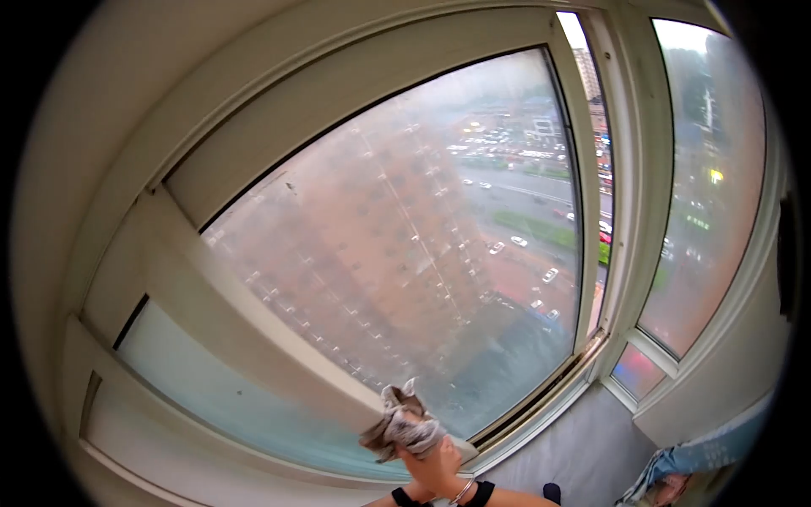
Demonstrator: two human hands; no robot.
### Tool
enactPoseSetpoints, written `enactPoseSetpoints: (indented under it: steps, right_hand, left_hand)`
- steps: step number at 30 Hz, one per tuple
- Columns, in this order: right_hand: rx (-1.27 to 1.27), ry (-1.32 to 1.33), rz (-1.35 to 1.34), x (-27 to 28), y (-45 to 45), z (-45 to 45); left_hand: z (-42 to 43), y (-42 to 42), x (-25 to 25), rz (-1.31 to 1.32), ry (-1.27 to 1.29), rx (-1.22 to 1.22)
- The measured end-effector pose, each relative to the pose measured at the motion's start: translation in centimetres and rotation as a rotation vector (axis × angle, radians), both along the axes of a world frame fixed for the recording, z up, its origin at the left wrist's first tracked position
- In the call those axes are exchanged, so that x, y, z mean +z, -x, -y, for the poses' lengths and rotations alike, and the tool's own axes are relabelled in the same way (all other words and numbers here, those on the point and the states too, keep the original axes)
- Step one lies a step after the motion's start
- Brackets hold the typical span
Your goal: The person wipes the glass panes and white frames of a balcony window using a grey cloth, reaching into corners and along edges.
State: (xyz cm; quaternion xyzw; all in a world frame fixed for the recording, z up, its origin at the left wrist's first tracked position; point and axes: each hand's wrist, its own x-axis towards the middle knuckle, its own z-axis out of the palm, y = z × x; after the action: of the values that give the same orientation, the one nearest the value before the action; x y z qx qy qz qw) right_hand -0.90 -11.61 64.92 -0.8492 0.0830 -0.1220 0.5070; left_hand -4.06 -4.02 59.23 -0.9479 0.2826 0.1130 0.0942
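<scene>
A crumpled grey-brown cloth (404, 425) is bunched up low in front of the window, near the sill. My right hand (438, 466) is closed around its lower part; a metal bracelet and a black band circle that wrist. Close against it, my left hand (419, 489) is also at the cloth, mostly covered by the right one, with a black band at its wrist. Behind the cloth, the sliding window pane (380, 245) looks fogged and streaked. Whether the cloth touches the glass or frame, I cannot tell.
The window track (541, 401) runs along the lower right, beside a narrow open gap (601, 169). A second fogged pane (710, 186) stands at the right. Below lie a grey sill surface (562, 431) and blue fabric (701, 452). Outside are a street, cars and buildings.
</scene>
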Motion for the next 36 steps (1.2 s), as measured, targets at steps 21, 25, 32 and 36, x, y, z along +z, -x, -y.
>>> enactPoseSetpoints:
  steps: [21,25,32,36]
  right_hand:
    - [0.332,0.241,1.969,41.8,-13.7,4.0]
    - [0.205,0.498,1.863,41.3,-19.5,12.1]
    - [-0.614,-0.065,1.464,37.8,-26.7,33.2]
    - [-0.314,-0.198,1.469,37.9,-22.2,15.6]
  left_hand:
    - [-3.0,5.5,8.1,0.209,0.16,0.312]
    - [-4.9,6.8,8.2,0.159,0.198,0.358]
    - [-7.7,14.9,4.9,-0.11,0.064,0.717]
    - [-10.6,16.9,0.7,-0.104,0.179,0.745]
